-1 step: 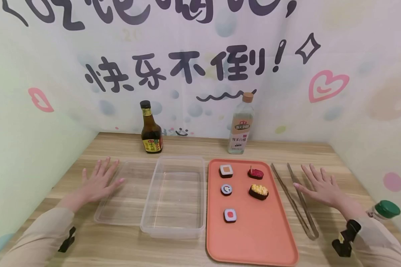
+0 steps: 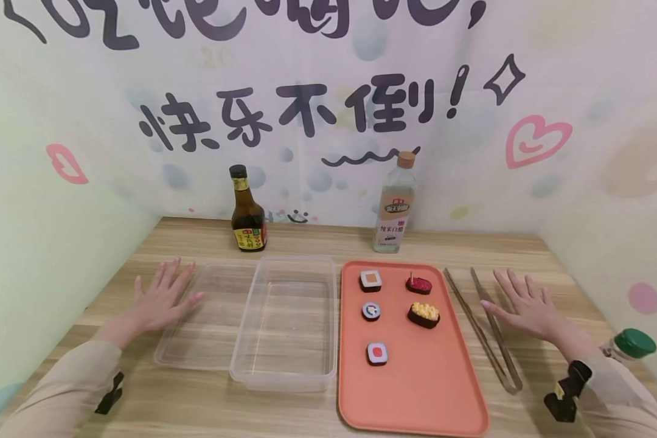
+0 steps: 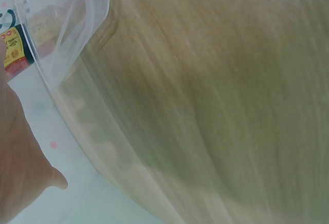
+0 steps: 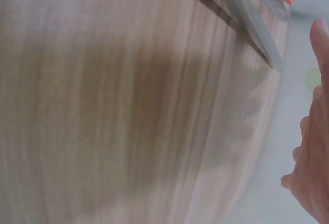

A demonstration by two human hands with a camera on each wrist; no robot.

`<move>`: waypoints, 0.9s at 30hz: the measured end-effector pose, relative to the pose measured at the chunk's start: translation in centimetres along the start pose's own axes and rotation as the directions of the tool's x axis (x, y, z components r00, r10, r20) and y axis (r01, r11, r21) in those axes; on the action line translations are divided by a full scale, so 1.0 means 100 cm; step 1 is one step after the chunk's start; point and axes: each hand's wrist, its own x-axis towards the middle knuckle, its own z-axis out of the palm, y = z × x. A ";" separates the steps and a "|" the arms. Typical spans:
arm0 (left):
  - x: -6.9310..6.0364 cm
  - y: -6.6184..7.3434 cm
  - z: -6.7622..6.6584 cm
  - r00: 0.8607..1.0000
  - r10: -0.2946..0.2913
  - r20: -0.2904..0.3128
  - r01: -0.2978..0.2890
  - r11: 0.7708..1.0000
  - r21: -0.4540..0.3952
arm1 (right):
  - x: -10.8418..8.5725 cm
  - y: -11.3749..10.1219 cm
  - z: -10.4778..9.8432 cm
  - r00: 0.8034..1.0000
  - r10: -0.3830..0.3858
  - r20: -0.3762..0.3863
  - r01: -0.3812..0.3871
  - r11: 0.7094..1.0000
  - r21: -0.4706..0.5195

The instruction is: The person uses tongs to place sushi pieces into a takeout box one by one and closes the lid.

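My left hand (image 2: 161,301) is spread with straight fingers at the left, its thumb over the edge of a clear flat lid (image 2: 208,328). At the right my right hand (image 2: 528,307) is spread too, its thumb by one arm of the metal tongs (image 2: 504,350). Neither hand holds anything. Between them are a clear rectangular container (image 2: 285,328) and an orange tray (image 2: 416,389). The tray bears several sushi pieces, among them a corn-topped one (image 2: 424,314), a red-topped one (image 2: 419,285) and a red-centred roll (image 2: 376,353).
A dark sauce bottle (image 2: 249,219) stands at the back left, and a clear vinegar bottle (image 2: 396,210) behind the tray. A green-capped jar (image 2: 632,344) is at the right beside my sleeve. A printed cloth (image 2: 306,182) hangs behind the table.
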 end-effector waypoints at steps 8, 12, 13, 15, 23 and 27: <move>-0.002 0.001 -0.005 1.000 0.015 -0.005 -0.015 1.000 0.001 | -0.004 0.003 0.002 1.000 0.016 0.008 -0.016 0.999 0.039; -0.004 0.002 -0.008 1.000 0.021 -0.005 -0.021 1.000 0.004 | -0.005 0.002 0.003 1.000 0.006 -0.002 -0.006 0.999 0.037; -0.004 0.002 -0.008 1.000 0.022 -0.003 -0.022 1.000 0.004 | -0.005 0.001 0.003 1.000 0.003 -0.002 -0.003 1.000 0.031; -0.005 0.003 -0.009 1.000 0.024 0.005 -0.024 1.000 0.003 | -0.005 -0.002 0.004 1.000 -0.004 -0.001 0.004 1.000 0.026; -0.004 0.009 -0.009 0.998 0.050 0.028 -0.049 0.999 -0.022 | 0.000 -0.026 -0.001 0.999 0.012 0.036 -0.011 1.000 -0.029; -0.002 0.018 -0.009 0.997 0.073 0.024 -0.072 0.996 -0.050 | 0.005 -0.038 -0.004 0.995 -0.023 0.096 0.026 0.999 -0.038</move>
